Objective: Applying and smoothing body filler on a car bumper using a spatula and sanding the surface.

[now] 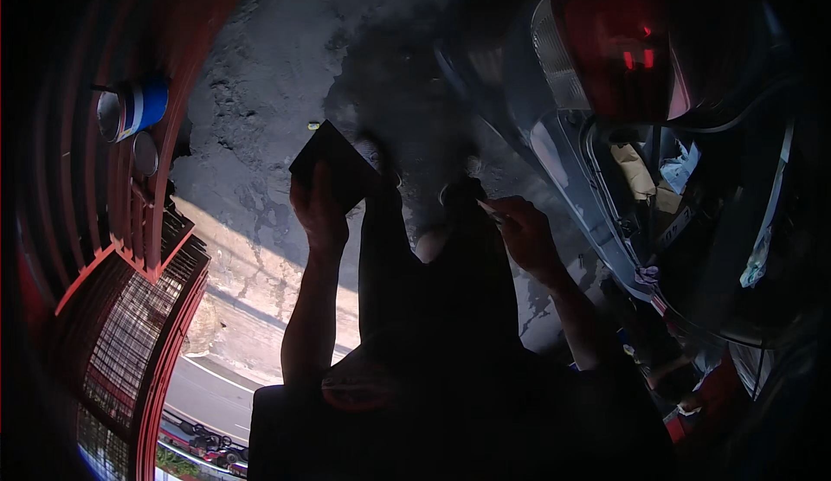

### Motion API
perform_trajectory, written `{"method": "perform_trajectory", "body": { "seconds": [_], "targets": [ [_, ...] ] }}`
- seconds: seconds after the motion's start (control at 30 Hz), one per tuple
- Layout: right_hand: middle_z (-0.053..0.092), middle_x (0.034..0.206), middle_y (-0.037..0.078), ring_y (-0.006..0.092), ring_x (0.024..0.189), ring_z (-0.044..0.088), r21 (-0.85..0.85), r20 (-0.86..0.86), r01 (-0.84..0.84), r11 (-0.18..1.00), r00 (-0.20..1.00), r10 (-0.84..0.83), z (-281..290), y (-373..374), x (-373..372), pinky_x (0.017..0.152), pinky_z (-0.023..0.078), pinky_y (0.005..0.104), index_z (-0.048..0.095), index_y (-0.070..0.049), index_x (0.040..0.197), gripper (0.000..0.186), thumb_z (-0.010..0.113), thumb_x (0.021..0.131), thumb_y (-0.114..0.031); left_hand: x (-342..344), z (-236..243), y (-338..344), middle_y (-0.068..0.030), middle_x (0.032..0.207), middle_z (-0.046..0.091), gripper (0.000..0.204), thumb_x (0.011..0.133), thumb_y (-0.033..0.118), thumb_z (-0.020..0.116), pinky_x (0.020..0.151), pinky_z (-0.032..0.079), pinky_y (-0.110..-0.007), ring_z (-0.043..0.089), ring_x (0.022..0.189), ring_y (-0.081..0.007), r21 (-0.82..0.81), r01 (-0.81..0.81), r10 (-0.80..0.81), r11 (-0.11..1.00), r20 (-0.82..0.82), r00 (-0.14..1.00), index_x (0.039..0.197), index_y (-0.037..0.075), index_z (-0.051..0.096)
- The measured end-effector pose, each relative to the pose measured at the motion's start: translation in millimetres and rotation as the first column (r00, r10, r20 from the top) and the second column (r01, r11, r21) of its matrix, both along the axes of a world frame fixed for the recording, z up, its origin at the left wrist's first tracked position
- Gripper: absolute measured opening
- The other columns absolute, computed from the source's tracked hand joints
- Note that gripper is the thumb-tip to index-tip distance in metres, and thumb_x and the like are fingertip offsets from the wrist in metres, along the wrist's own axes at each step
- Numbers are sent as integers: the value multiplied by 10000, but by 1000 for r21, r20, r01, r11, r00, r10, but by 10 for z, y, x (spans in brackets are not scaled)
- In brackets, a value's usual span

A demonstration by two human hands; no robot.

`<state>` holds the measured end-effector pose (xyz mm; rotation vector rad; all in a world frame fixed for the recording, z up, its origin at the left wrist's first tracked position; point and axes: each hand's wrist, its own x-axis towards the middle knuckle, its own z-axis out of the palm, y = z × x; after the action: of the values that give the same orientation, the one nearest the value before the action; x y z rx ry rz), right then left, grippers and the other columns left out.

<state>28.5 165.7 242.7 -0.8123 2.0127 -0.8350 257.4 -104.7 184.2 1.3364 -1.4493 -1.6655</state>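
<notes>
My left hand (320, 213) is closed on the lower edge of a dark, flat, square-cornered piece (335, 165), which it holds up at a tilt over the ground. Too little light falls on that piece to tell its kind. To the right of my legs, my right hand (526, 234) pinches a small thin thing (491, 209) with a pale tip. Most of this thing is hidden by the fingers and shadow. The two hands are well apart, and neither touches the vehicle.
On the right stands a dark vehicle with a red tail light (619, 44) and an open compartment holding a brown paper package (634, 171) and a pale blue bag (680, 167). A red slatted metal gate (95, 195) and a blue can (143, 107) are on the left. A small yellowish object (313, 125) lies on the rough ground.
</notes>
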Motion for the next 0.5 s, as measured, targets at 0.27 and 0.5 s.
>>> {"method": "perform_trajectory", "body": {
  "seconds": [0.27,0.5],
  "targets": [
    [753,1136,48,144,1087,699,103,550,842,530,395,-735,-117,301,-2,996,540,316,724,-46,1369,380,737,994,-101,-81,-30,-827,-95,1273,730,378,1128,301,652,964,554,-360,664,1136,-180,-37,402,-382,915,245,891,1358,1,671],
    [775,1136,45,106,1040,685,130,464,969,210,128,-877,-255,322,-33,949,544,278,747,-7,1364,386,742,991,-110,-1253,278,-816,-54,1135,723,313,1080,237,666,886,552,-353,643,997,-140,192,526,-558,828,202,805,1290,7,694]
  ]
}}
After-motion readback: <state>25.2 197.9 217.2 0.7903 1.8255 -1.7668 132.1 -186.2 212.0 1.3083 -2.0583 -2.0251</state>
